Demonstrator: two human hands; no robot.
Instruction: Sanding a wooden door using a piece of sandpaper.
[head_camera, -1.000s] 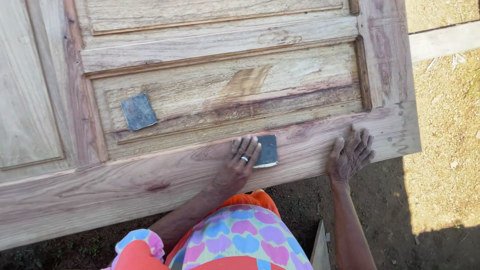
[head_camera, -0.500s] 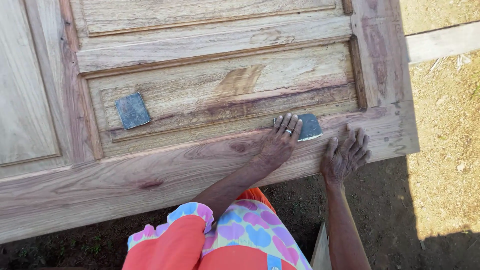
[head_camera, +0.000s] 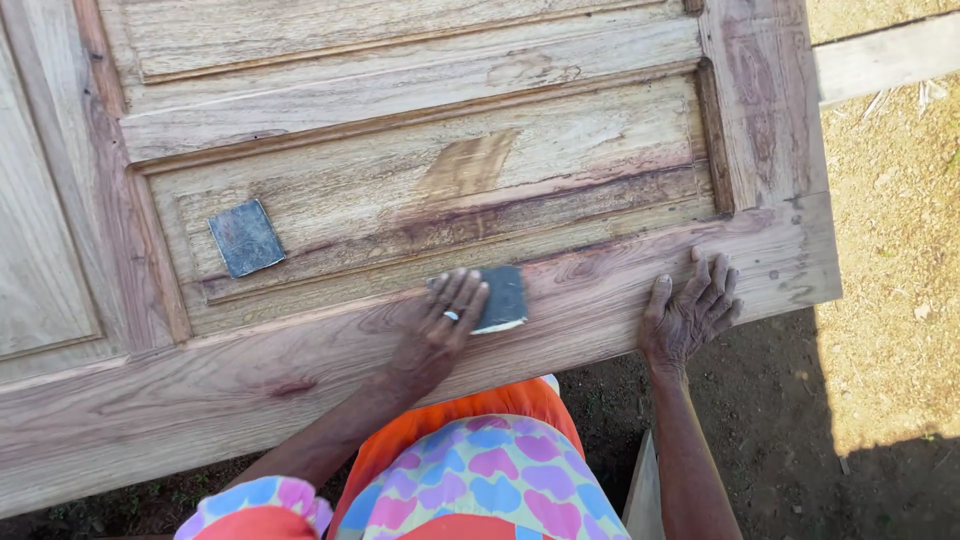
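**Sandpaper pressed flat on the door's lower rail**

Sandpaper (head_camera: 503, 298), a dark square sheet, lies a little below the middle of the frame on the long bottom rail of a bare wooden panelled door (head_camera: 420, 110). The left hand (head_camera: 440, 325) presses down on its left part with fingers spread and flat; it does not pinch or curl round the sheet, so the hold is by pressure alone. A ring shows on one finger. The right hand (head_camera: 688, 318) rests open, palm down, on the same rail toward the right of the frame, gripping nothing and steadying the door at its near edge.

To sand well here, I would judge that strokes should follow the grain along the rail, with even pressure across the whole sheet so no corner digs in. The sheet's right edge looks slightly lifted and pale underneath; keeping it flat would avoid creasing. The moulded edge just above the sheet calls for lighter contact so its profile stays crisp.

A second dark sheet (head_camera: 245, 237) lies loose on the recessed panel at left of centre, well apart from both hands.

How much of the sandpaper sits beneath the palm is hidden. The door runs out of the frame at top and left. What supports it cannot be seen, and the person's patterned clothing (head_camera: 480, 480) covers the ground below.
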